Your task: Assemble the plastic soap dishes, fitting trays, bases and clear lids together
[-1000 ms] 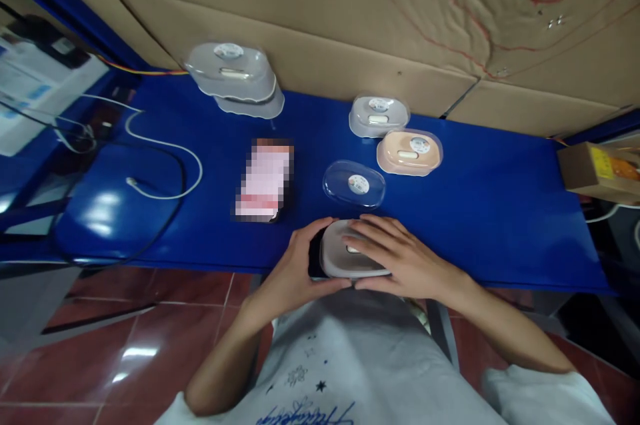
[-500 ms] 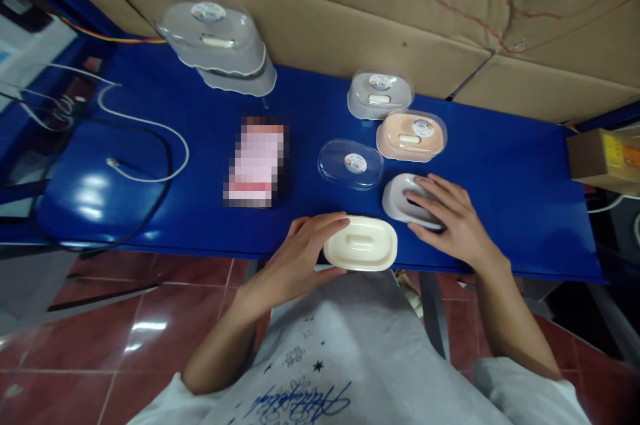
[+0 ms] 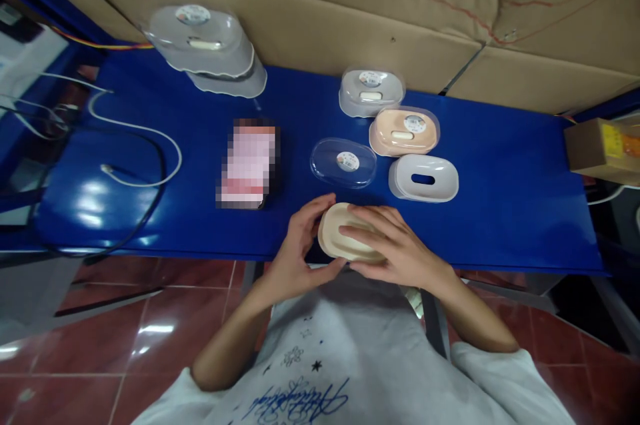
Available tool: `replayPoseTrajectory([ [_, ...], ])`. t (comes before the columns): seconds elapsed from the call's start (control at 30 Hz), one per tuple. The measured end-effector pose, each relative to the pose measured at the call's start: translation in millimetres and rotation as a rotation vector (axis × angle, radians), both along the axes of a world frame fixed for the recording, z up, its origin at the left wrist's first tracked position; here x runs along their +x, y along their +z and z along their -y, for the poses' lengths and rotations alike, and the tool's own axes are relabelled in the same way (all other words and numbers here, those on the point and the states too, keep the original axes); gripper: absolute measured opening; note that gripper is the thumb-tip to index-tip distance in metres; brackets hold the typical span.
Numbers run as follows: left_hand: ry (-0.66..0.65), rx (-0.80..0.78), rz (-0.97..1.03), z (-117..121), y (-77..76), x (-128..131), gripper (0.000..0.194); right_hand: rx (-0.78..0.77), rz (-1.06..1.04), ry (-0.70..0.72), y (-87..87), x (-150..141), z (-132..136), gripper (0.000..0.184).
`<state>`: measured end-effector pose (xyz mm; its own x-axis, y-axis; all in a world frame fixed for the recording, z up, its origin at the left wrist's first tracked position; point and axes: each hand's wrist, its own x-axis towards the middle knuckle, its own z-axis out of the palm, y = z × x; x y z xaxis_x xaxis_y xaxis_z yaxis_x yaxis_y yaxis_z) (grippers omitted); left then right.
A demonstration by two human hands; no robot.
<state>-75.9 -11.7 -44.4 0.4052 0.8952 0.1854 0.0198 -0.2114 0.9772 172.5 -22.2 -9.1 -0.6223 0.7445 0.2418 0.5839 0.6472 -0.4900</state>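
A cream oval soap dish (image 3: 331,238) is at the table's front edge, between my two hands. My left hand (image 3: 300,248) curls around its left end, with the thumb at the near rim. My right hand (image 3: 393,245) grips it from the right, its fingers reaching over the dish and partly hiding it. Behind my right hand stands a pale grey soap dish part (image 3: 425,190) with an oval slot, which no hand touches. Up and to the left lies a transparent oval lid (image 3: 330,162) with a round sticker.
A peach soap dish (image 3: 387,145) and a grey one (image 3: 353,102), both lidded, stand at the back. Stacked grey soap dishes (image 3: 220,65) are at the back left. A pixelated phone-like rectangle (image 3: 247,162) and cables (image 3: 135,122) lie on the blue table (image 3: 515,178); a cardboard box (image 3: 587,148) is far right.
My right hand has let go of the pale grey part, which sits farther back, and moved left onto the cream dish. My left hand stays at the cream dish.
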Motion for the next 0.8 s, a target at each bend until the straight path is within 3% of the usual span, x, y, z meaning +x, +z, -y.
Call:
replayPoseTrajectory([
  [0.1, 0.104, -0.141, 0.109, 8.0, 6.4, 5.3, 0.085, 0.052, -0.089, -0.01, -2.6, -6.9, -5.1, 0.055],
  [0.23, -0.013, -0.387, 0.063, 18.9, 10.0, 4.5, 0.078, 0.102, -0.058, 0.088, 8.2, -14.5, -18.8, 0.058],
  [0.33, -0.029, -0.598, 0.173, 20.8, 10.3, 3.3, 0.084, 0.008, -0.057, 0.141, 12.1, -14.5, -42.4, 0.066],
  [0.43, 0.06, -0.834, 0.457, 19.0, 14.0, 3.7, 0.086, -0.053, -0.039, -0.01, 5.0, -9.5, -70.2, 0.064],
  [0.53, 0.104, -1.003, 0.762, 20.0, 19.1, 3.7, 0.075, -0.048, 0.133, -0.189, -5.8, -7.0, -87.5, 0.068],
  [0.6, 0.109, -1.086, 0.934, 22.3, 21.2, 3.1, 0.066, -0.063, 0.219, -0.232, -10.5, -8.4, -90.9, 0.069],
  [0.8, 0.231, -1.188, 1.108, 20.6, 21.2, 2.4, 0.049, -0.051, 0.163, -0.326, -13.2, -12.4, -91.0, 0.065],
])
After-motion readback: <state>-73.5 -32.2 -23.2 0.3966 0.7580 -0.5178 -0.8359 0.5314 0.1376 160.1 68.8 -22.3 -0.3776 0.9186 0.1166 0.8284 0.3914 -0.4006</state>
